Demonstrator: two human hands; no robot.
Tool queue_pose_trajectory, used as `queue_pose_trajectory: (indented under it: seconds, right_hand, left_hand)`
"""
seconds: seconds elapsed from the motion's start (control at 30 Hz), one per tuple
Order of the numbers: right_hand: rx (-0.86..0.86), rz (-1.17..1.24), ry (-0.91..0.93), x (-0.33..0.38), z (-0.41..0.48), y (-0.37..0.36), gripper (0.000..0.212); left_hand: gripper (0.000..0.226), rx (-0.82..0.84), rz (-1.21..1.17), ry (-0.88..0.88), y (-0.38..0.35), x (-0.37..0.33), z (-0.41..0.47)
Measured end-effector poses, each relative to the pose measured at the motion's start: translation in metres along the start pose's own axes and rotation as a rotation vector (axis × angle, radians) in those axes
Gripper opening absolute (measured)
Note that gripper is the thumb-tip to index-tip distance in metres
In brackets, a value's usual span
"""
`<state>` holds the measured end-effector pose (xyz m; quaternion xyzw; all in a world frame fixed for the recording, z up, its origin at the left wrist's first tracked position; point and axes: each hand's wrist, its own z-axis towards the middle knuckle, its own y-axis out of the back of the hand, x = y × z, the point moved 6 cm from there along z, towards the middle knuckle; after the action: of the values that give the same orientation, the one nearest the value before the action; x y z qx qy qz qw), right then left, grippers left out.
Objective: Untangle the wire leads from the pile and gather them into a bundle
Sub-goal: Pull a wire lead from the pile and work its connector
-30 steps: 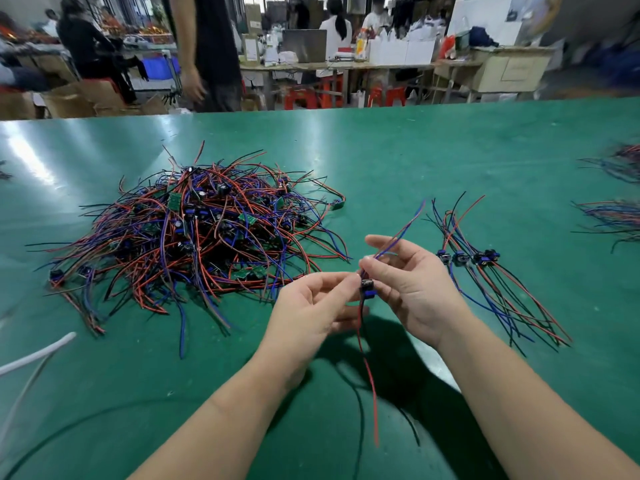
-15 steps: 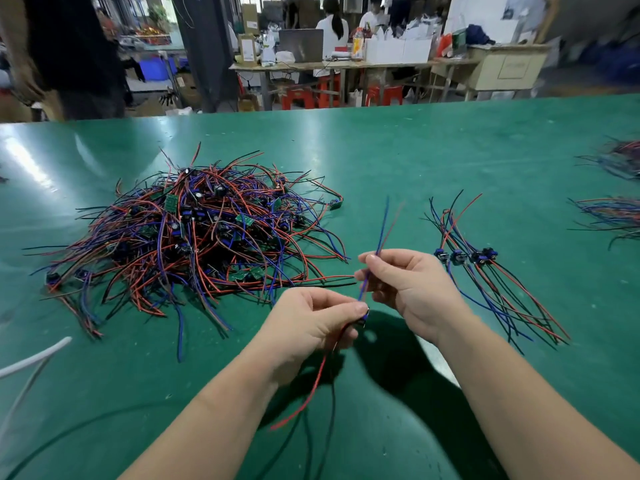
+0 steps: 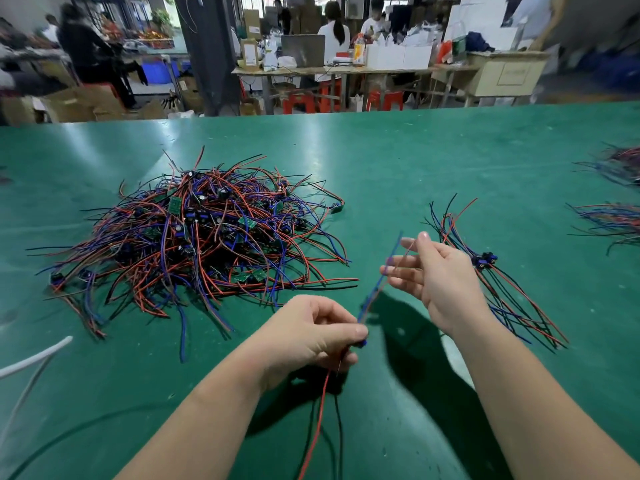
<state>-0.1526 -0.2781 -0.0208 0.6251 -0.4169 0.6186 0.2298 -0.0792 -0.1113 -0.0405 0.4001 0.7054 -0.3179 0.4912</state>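
No text can be read. The label [image 3: 254, 30] on the box [image 3: 249, 55] beyond the tabletop [image 3: 415, 150] and the panel [image 3: 512, 73] on the cabinet [image 3: 485, 85] are too blurred.

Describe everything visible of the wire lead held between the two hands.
The wire lead is a small dark-blue component with thin insulated wires leaving both ends. The left hand pinches the component above the green table. A blue wire and a thinner reddish one slant up and right, blurred, across the straight fingers of the right hand. A red and a black wire hang below the left hand.
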Motion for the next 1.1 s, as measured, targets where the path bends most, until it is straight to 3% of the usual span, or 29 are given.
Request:
queue_pose_trajectory:
  seconds: [0.07, 0.13, 0.23, 0.3, 0.47, 0.53, 0.6, 0.7, 0.77, 0.87, 1.1]
  right_hand:
    - [0.034, -0.133, 0.009, -0.004, -0.001, -0.005, 0.018]
    - [0.187, -0.316, 0.091, -0.008, -0.007, -0.017, 0.009]
    - [0.428, -0.570, 0.242, -0.013, -0.024, -0.040, 0.019]
    - [0.485, -0.618, 0.303, -0.013, -0.030, -0.048, 0.017]
    - [0.344, -0.656, 0.457, 0.001, -0.021, -0.039, 0.026]
    - [0.156, -0.643, 0.517, 0.014, -0.011, -0.024, 0.027]
    - [-0.059, -0.792, 0.589, 0.028, 0.000, -0.003, 0.018]
    - [-0.275, -1.101, 0.505, 0.036, 0.014, 0.027, 0.007]
    - [-0.306, -1.291, 0.366, 0.031, 0.022, 0.040, 0.007]
    - [-0.289, -1.419, 0.236, 0.023, 0.027, 0.047, 0.012]
    - [-0.258, -1.640, 0.129, 0.012, 0.024, 0.043, 0.028]
  left_hand:
    - [0.011, -0.148, -0.091, -0.035, 0.008, -0.001, 0.005]
    - [0.011, -0.249, -0.192, -0.043, 0.015, -0.001, 0.007]
    - [0.008, -0.281, -0.274, -0.045, 0.017, 0.002, 0.008]
    - [0.010, -0.263, -0.300, -0.060, 0.015, 0.003, 0.009]
    - [0.026, -0.166, -0.381, -0.115, 0.010, -0.005, 0.012]
    - [0.025, -0.171, -0.365, -0.103, 0.010, -0.003, 0.012]
    - [0.020, -0.211, -0.314, -0.118, 0.010, -0.003, 0.011]
    - [0.018, -0.426, 0.018, -0.265, 0.024, -0.010, 0.007]
    - [0.019, -0.572, 0.349, -0.416, 0.033, -0.019, 0.000]
    - [0.017, -0.639, 0.734, -0.541, 0.035, -0.026, -0.005]
    - [0.037, -0.651, 1.208, -0.255, 0.044, -0.005, 0.008]
